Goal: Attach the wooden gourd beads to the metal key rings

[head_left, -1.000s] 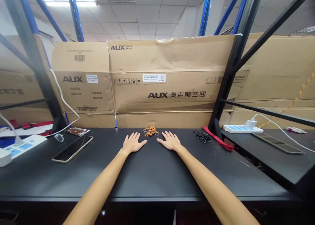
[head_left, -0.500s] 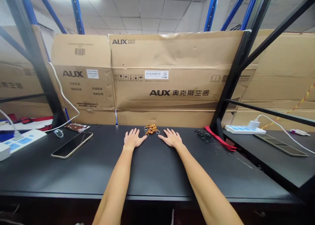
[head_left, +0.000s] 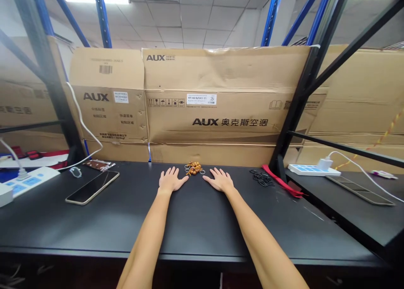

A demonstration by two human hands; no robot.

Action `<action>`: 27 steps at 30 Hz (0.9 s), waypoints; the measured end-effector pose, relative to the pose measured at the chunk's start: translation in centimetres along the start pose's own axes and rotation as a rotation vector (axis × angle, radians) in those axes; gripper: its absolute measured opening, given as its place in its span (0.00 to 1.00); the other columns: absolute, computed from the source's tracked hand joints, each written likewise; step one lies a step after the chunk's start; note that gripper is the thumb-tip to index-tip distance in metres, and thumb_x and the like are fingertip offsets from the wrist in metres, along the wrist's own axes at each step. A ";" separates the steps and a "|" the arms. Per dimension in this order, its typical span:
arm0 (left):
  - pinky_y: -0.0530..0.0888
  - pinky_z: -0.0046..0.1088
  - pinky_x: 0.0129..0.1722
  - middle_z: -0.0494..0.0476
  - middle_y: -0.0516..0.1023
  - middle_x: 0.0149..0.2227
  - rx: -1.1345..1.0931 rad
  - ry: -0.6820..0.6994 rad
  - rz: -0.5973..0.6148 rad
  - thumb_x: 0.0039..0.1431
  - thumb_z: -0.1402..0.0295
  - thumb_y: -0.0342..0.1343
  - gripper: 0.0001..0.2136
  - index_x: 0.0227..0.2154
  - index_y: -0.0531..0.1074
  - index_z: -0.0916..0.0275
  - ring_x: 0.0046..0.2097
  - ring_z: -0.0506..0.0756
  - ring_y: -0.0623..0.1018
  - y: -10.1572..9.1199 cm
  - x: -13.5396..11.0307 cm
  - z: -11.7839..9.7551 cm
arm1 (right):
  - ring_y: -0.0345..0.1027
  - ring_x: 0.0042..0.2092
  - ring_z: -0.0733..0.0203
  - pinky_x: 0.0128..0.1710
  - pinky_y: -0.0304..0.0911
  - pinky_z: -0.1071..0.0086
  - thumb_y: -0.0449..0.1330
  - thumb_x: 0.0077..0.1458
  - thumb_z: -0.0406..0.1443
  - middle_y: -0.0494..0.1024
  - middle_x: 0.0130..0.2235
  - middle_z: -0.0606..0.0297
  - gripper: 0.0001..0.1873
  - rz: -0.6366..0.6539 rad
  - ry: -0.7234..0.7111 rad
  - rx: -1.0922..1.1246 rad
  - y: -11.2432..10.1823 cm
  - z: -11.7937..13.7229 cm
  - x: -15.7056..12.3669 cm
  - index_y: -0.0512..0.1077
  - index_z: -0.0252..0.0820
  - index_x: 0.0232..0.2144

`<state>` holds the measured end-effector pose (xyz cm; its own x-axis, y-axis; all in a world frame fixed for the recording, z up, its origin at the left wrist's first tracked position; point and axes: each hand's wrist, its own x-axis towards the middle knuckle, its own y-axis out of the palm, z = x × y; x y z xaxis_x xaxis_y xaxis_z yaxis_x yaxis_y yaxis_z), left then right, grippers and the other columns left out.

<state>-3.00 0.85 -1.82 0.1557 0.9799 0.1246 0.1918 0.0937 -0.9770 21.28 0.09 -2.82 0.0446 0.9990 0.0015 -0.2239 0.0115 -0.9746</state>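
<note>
**Nothing held: wooden bead bunch sat loose on the bench**

Your left hand and right hand lay palm down, fingers spread, well open and empty. The two hands were apart, with the bunch in the gap between them, just ahead of your thumbs. Neither hand appeared to touch it, though the head view could not settle that for certain. The bunch, with metal key rings at its right end, had its long axis running roughly side to side across the bench. Which hand was nearer was too close to call.

Around the bunch: a smartphone lay well to its left, and a computer mouse lay further left again. A heap of black rings and a red strap lay to its right. A flattened AUX carton stood directly behind it.
</note>
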 end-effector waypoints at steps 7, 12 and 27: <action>0.45 0.52 0.61 0.60 0.47 0.66 0.017 0.076 -0.004 0.55 0.39 0.33 0.38 0.63 0.52 0.58 0.66 0.65 0.47 0.1 0.7 0.2 | 0.33 0.66 0.50 0.62 0.30 0.50 0.36 0.51 0.64 0.43 0.67 0.64 0.46 -0.043 -0.036 0.029 0.3 -0.1 0.1 0.48 0.46 0.64; 0.47 0.44 0.62 0.54 0.45 0.67 -0.036 0.320 -0.063 0.60 0.46 0.37 0.32 0.64 0.45 0.52 0.66 0.60 0.50 -0.3 0.4 -0.4 | 0.36 0.66 0.48 0.61 0.33 0.48 0.39 0.54 0.61 0.47 0.66 0.63 0.40 -0.093 -0.081 0.034 0.2 0.0 -0.2 0.50 0.50 0.63; 0.68 0.35 0.45 0.59 0.74 0.38 -0.109 0.568 -0.141 0.60 0.67 0.49 0.07 0.39 0.68 0.62 0.43 0.59 0.73 -1.0 -2.3 -5.0 | 0.66 0.42 0.60 0.45 0.58 0.69 0.54 0.51 0.31 0.76 0.38 0.65 0.08 -0.250 -0.500 0.243 0.1 2.4 -2.5 0.71 0.43 0.34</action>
<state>1.27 -2.39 -0.32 0.6096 0.7093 0.3541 0.3420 0.1677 -0.9246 18.84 -2.26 -2.34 -0.3250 0.8632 0.3864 -0.4840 0.1992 -0.8521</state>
